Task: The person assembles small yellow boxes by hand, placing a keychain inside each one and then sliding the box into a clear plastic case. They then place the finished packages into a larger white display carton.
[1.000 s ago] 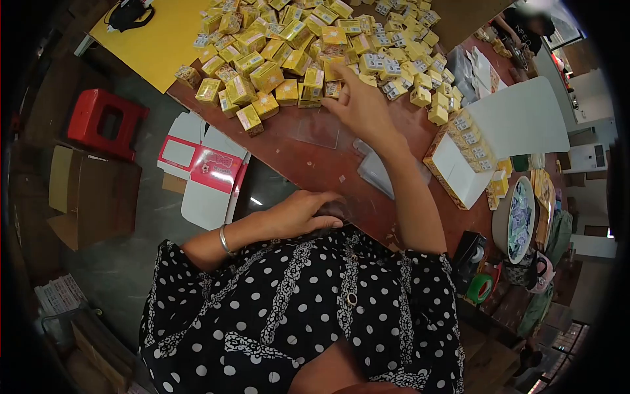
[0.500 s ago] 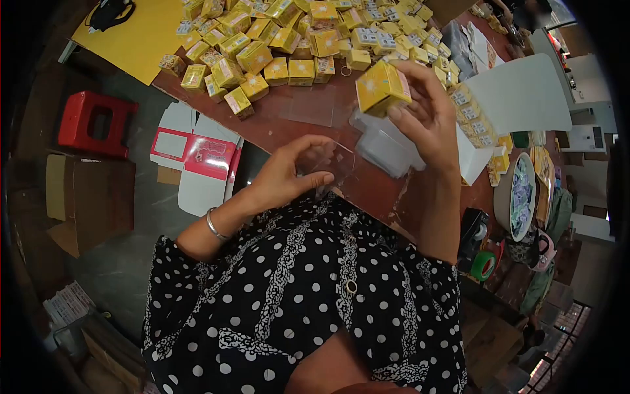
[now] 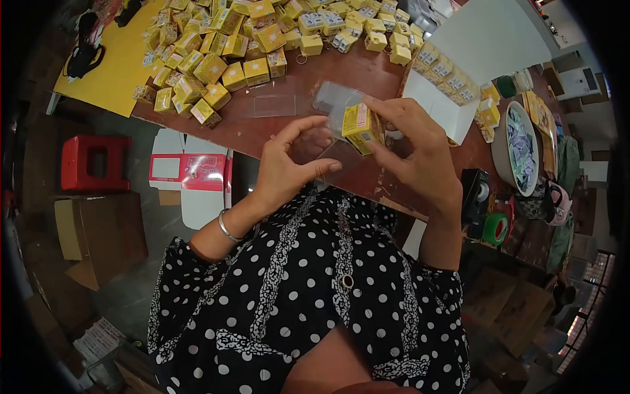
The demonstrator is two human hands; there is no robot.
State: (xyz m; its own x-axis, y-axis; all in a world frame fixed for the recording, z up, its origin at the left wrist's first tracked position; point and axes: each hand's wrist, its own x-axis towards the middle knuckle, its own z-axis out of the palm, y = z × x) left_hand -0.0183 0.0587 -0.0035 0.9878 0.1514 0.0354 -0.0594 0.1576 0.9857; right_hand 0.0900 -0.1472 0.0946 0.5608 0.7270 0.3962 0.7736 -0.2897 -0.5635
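My right hand (image 3: 413, 141) grips a small yellow box (image 3: 357, 126) between thumb and fingers, with its printed sides facing left and up. Facing it, my left hand (image 3: 292, 157) is curled round a clear plastic piece (image 3: 320, 152); its edges are faint, so its exact shape is hard to make out. The yellow box is close to the left fingertips, just right of the plastic. Behind the right hand, more clear plastic pieces (image 3: 335, 97) lie on the red-brown table (image 3: 295, 73). A flat clear piece (image 3: 275, 106) rests farther left.
Many yellow boxes (image 3: 210, 69) are heaped at the back, beside small yellow-and-white keychain items (image 3: 321, 23). An open white carton (image 3: 430, 98) at right holds rows of these items. Farther right are a basin (image 3: 538, 151) and green tape (image 3: 495, 228). A red stool (image 3: 95, 164) stands left.
My right hand has brought the yellow box down and left, turning it, close to my left hand. The left hand still holds the clear plastic. The view has shifted slightly.
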